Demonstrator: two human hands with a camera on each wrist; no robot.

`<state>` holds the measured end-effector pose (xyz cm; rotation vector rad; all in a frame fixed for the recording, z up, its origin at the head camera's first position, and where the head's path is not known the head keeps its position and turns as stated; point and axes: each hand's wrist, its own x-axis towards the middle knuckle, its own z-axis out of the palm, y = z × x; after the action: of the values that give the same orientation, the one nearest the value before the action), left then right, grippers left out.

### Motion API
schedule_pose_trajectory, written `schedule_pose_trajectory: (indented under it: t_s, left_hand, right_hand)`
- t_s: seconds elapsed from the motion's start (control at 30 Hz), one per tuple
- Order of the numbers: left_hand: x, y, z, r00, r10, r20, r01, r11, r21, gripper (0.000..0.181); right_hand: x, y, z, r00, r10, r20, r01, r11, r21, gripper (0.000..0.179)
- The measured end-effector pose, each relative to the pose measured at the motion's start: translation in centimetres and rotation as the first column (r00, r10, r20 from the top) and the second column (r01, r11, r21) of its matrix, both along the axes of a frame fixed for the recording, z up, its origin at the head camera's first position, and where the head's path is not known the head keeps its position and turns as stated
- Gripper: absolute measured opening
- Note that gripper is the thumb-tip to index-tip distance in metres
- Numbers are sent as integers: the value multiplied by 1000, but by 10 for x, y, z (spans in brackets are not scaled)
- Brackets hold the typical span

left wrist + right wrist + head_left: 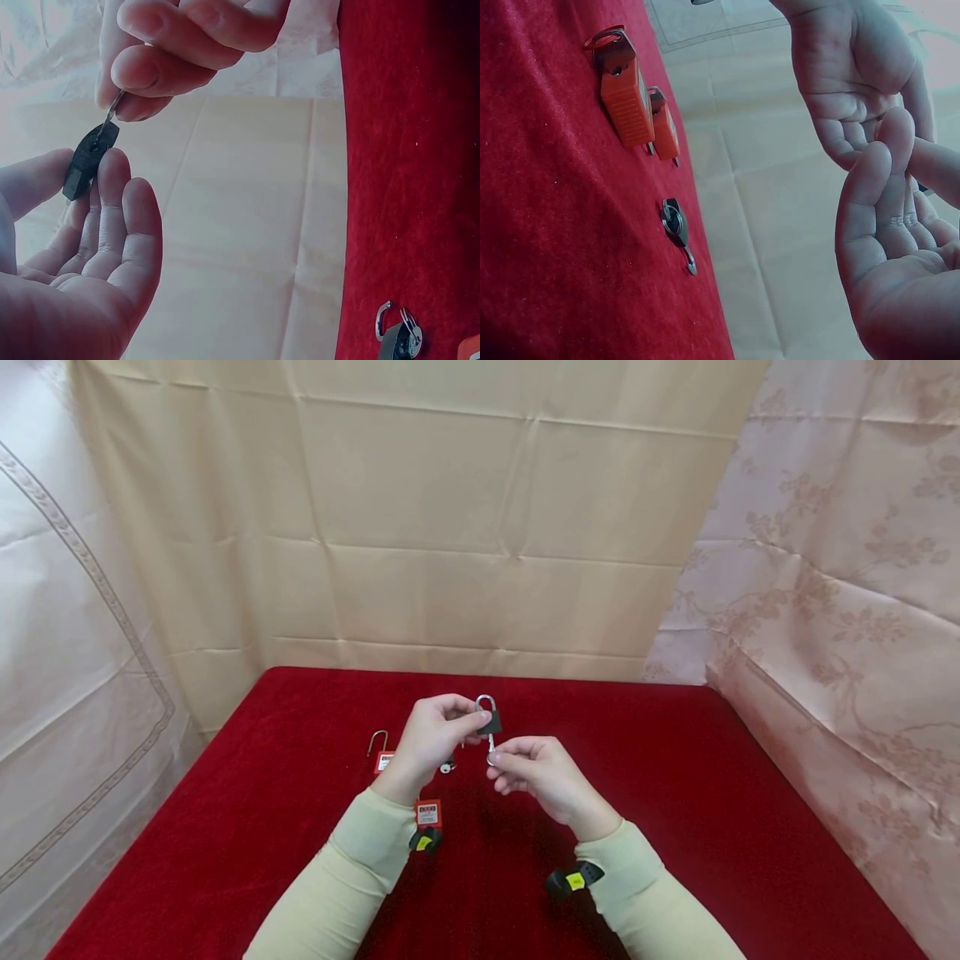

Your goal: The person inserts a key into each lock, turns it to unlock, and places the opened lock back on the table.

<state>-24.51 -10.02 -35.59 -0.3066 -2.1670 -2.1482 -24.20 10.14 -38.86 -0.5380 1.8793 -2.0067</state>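
In the head view my left hand (438, 731) pinches a small black padlock (492, 723) between thumb and fingers, its silver shackle pointing up. My right hand (543, 777) pinches a silver key (491, 745) just below it. The key's blade meets the padlock's underside, and the left wrist view shows it at the keyhole of the black padlock (91, 161). Both hands are raised above the table. In the right wrist view, the fingers of my right hand (900, 247) mostly hide the padlock and key.
On the red cloth (300, 827) lie two red padlocks, one (385, 762) left of my left hand, the other (428, 812) beside my left wrist. Another black padlock (675, 223) with a key ring lies on the cloth. Beige curtain (450, 527) hangs behind the table.
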Motion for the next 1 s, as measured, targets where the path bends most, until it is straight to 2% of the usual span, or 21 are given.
schedule_pose_trajectory:
  t_s: [0.17, 0.57, 1.0]
  left_hand:
    - [0, 0, 0, 1000, -1, -1, 1, 1000, -8, 14]
    - [1, 1, -1, 1000, -15, -6, 15, 1000, -14, 14]
    - [1, 0, 0, 1000, 6, -15, -7, 1000, -29, 12]
  right_hand:
    - [0, 0, 1, 1000, -1, -2, 1, 1000, -7, 14]
    - [1, 1, 3, 1000, -1, -10, 1, 1000, 4, 13]
    - [0, 0, 1, 1000, -9, 6, 9, 1000, 5, 17]
